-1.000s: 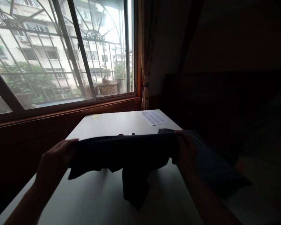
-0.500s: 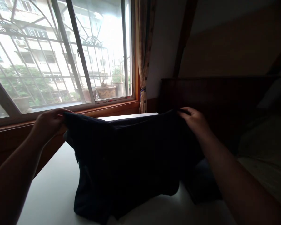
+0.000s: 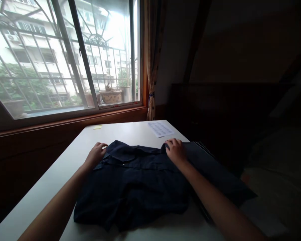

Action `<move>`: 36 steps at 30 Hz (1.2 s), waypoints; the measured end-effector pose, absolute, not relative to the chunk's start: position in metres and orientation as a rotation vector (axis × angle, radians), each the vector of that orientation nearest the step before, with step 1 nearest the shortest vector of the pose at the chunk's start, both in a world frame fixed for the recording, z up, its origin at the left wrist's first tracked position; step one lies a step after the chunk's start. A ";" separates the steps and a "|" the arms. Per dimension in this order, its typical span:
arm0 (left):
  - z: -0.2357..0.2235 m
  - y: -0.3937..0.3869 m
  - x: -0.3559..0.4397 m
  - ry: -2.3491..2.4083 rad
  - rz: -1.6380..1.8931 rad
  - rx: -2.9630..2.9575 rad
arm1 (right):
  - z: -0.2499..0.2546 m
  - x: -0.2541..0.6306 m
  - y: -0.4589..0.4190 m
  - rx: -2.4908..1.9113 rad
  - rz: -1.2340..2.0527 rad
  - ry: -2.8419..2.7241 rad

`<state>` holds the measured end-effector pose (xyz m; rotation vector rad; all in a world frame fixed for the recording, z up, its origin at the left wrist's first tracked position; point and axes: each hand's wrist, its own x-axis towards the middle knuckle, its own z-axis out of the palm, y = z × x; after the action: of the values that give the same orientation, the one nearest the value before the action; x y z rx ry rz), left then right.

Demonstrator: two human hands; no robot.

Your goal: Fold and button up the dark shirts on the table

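Note:
A dark navy shirt (image 3: 140, 187) lies spread on the white table, its far edge bunched and wavy. What looks like a collar flap and a small light button show near that edge. My left hand (image 3: 96, 154) has its fingers curled at the far left corner of the cloth. At the far right corner, my right hand (image 3: 176, 152) is closed on a folded-over bit of the same shirt. The fingertips of both hands are partly hidden by the cloth.
The white table (image 3: 47, 180) runs toward the window (image 3: 100, 60). Near its far edge lie a yellow sticky note (image 3: 97, 127) and a printed sheet (image 3: 161, 129). A dark flat board-like stack (image 3: 215, 170) sits to the right, jutting past the table's edge.
The shirt was held stretched in the air between both hands, then raised and opened out. Now it is down on the table, and both hands have come lower and closer together.

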<state>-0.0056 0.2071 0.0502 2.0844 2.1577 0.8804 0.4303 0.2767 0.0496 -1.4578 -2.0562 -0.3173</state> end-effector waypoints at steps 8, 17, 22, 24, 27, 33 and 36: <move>-0.015 0.172 -0.018 2.219 0.701 2.024 | 0.009 0.331 0.244 -0.867 0.164 -2.623; -0.033 0.150 -0.025 2.262 0.777 1.980 | -0.017 0.243 0.261 -0.789 0.458 -2.711; -0.030 0.148 -0.027 2.241 0.771 1.958 | -0.025 0.230 0.287 -1.090 0.472 -2.578; -0.029 0.146 -0.028 2.223 0.773 1.947 | -0.028 0.235 0.297 -1.189 0.472 -2.527; -0.027 0.144 -0.030 2.188 0.789 1.907 | -0.032 0.250 0.308 -1.261 0.458 -2.507; -0.021 0.143 -0.036 2.115 0.795 1.769 | -0.035 0.286 0.307 -1.256 0.392 -2.539; -0.016 0.141 -0.039 2.081 0.781 1.708 | -0.037 0.299 0.294 -1.249 0.361 -2.550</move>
<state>-0.0392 0.1411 -0.0164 1.7080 2.0811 0.7809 0.2994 0.2942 -0.0372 -1.2494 -2.5503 0.3608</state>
